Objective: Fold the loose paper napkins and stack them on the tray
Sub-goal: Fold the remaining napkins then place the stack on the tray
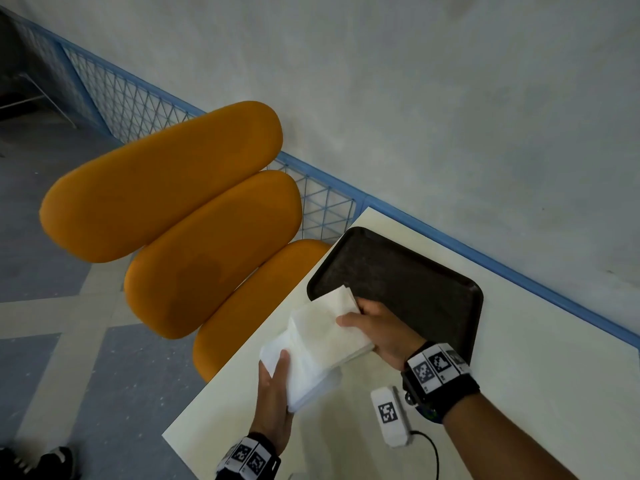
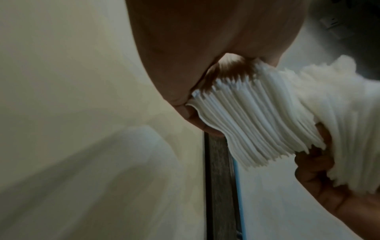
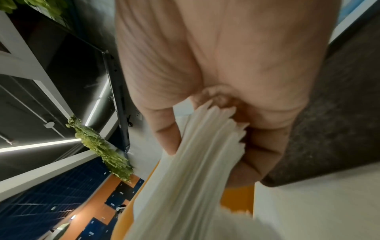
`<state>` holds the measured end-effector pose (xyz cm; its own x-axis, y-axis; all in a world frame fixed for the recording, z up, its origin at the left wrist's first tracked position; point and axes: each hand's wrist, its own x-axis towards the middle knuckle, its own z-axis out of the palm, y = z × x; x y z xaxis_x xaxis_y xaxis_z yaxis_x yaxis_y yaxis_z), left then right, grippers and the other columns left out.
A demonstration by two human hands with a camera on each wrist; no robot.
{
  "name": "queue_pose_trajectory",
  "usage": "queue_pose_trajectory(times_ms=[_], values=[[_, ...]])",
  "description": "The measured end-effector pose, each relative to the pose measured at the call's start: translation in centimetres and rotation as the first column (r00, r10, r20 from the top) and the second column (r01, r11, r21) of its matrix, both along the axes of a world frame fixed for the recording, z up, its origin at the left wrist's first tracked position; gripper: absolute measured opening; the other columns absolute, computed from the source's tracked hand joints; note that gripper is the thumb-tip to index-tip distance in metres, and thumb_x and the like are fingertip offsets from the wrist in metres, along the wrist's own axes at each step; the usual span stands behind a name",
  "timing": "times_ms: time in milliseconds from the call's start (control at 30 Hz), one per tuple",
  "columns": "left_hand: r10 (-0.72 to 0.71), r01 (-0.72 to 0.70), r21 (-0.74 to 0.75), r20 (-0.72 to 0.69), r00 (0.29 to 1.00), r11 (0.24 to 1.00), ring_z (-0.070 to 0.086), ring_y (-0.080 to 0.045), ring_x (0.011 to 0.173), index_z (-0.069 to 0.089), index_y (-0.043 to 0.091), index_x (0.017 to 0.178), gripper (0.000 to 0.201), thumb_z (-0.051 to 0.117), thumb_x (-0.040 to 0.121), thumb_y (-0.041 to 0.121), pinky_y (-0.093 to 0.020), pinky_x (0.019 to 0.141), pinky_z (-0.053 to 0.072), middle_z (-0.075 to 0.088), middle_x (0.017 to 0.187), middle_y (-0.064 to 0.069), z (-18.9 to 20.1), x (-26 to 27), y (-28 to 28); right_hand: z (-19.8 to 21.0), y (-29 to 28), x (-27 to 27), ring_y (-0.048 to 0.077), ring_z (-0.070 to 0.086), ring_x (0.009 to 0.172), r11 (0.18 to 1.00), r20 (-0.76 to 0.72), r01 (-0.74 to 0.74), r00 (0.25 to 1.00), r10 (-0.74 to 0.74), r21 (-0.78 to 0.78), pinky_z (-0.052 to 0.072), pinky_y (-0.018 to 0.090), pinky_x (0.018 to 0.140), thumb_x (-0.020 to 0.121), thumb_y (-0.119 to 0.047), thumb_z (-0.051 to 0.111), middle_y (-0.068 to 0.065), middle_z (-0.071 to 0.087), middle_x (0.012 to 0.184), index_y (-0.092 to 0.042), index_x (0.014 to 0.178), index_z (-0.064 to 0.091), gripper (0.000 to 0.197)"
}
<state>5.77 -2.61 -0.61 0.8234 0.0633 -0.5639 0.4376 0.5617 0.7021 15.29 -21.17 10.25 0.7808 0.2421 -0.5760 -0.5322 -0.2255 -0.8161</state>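
Observation:
A thick stack of white paper napkins point(image 1: 317, 344) hangs above the pale table, held by both hands. My left hand point(image 1: 275, 386) grips its near end, thumb on top. My right hand point(image 1: 375, 327) grips the far end, thumb on top and fingers underneath, right at the near left edge of the dark brown tray point(image 1: 415, 282). In the left wrist view the stack's layered edges point(image 2: 257, 121) fan out between my thumb and fingers. The right wrist view shows the stack point(image 3: 197, 170) pinched against my palm, with the tray point(image 3: 329, 129) just beyond. Nothing lies on the tray's visible surface.
A white tagged device point(image 1: 389, 415) with a black cable lies on the table point(image 1: 536, 393) near my right wrist. An orange padded chair point(image 1: 194, 216) stands off the table's left edge. A blue rail point(image 1: 485, 261) and grey wall run behind the table.

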Motion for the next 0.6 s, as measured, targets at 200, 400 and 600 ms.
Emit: queue_pose_trajectory(times_ms=[200, 400, 600], values=[[0.079, -0.052, 0.191, -0.136, 0.988, 0.980, 0.058, -0.033, 0.119, 0.032, 0.045, 0.145, 0.094, 0.072, 0.066, 0.077, -0.059, 0.091, 0.056, 0.056, 0.135, 0.001, -2.9, -0.1, 2.9, -3.1, -1.8, 7.4, 0.022, 0.065, 0.102, 0.972, 0.061, 0.007, 0.998, 0.008, -0.236, 0.056, 0.037, 0.087, 0.091, -0.018, 0.066, 0.006, 0.068, 0.111, -0.016, 0.119, 0.063, 0.027], [0.182, -0.096, 0.373, -0.203, 0.962, 0.923, 0.058, -0.038, 0.117, 0.034, 0.037, 0.142, 0.097, 0.070, 0.061, 0.077, -0.063, 0.095, 0.052, 0.054, 0.139, -0.008, -4.9, 0.9, 5.9, -6.9, -2.3, 14.1, 0.020, 0.062, 0.097, 0.918, -0.004, -0.100, 0.994, 0.107, -0.384, 0.052, 0.039, 0.093, 0.092, -0.019, 0.064, 0.002, 0.065, 0.104, -0.018, 0.116, 0.059, 0.024], [0.211, -0.041, 0.527, -0.267, 0.940, 0.849, 0.043, -0.041, 0.134, 0.024, 0.019, 0.155, 0.075, 0.056, 0.093, 0.047, -0.054, 0.116, 0.033, 0.041, 0.154, -0.015, -6.3, 2.0, 8.4, -10.4, -1.5, 18.6, 0.022, 0.062, 0.103, 0.861, 0.017, -0.192, 0.974, 0.226, -0.471, 0.050, 0.040, 0.097, 0.092, -0.017, 0.064, 0.010, 0.063, 0.125, -0.018, 0.130, 0.057, 0.039]])
